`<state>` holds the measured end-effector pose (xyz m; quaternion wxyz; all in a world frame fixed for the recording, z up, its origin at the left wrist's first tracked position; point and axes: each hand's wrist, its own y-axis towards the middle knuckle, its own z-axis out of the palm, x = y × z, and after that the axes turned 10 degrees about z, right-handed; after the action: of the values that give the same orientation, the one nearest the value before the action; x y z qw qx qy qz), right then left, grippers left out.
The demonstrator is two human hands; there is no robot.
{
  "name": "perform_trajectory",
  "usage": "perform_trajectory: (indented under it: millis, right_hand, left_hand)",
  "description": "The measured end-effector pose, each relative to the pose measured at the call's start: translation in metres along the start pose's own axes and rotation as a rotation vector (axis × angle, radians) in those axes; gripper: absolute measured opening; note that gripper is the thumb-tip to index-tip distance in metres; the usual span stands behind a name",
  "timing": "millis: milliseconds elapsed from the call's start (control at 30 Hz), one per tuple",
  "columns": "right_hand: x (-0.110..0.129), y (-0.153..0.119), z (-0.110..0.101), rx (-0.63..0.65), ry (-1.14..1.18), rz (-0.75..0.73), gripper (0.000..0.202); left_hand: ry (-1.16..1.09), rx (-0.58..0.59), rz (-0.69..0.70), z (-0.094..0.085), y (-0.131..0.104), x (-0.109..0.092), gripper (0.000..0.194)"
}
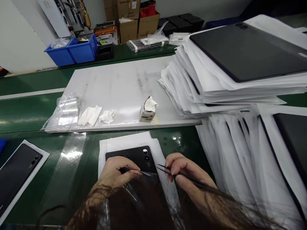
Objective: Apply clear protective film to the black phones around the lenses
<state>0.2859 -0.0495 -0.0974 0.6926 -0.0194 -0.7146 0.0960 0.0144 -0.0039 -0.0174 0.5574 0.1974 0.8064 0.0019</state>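
Observation:
A dark tablet back cover (pixel 129 152) with two camera lenses lies on white paper sheets (pixel 155 144) in front of me. Clear film (pixel 134 189) covers its lower part, lifted at the upper edge. My left hand (pixel 117 172) pinches that edge between thumb and fingers, just above the cover. To the right of the lenses, my right hand (pixel 185 171) is closed around dark tweezers (pixel 165 168). Their slightly parted tips point left toward the cover and appear to have nothing between them. Loose strands of hair hide the lower part of the cover.
Tall stacks of covers between paper sheets (pixel 187 80) stand at right, one dark cover (pixel 251 51) on top. Another cover (pixel 18 172) lies at left. On the white board (pixel 115 86) are a small box (pixel 147 114), crumpled wipes (pixel 90 115) and plastic bags (pixel 64 111). Blue bins (pixel 82 51) stand behind.

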Motion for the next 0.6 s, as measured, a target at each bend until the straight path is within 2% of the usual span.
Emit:
perform_trajectory:
  millis: [100,267,600]
  right_hand:
    - [0.0060,-0.0016,0.0008,0.069,0.060,0.050,0.047]
    - [0.0030,-0.0048,0.0047,-0.014,0.028,0.059,0.043]
    - [0.0013,-0.0068,0.0055,-0.022,0.020,0.071,0.046]
  left_hand:
    - [-0.002,0.039,0.046,-0.0013,-0.0001,0.0020,0.002]
    - [-0.005,0.070,0.105,-0.0015,0.0002,0.0048,0.002]
    - [0.007,0.088,0.101,-0.0017,-0.0005,0.0051,0.013]
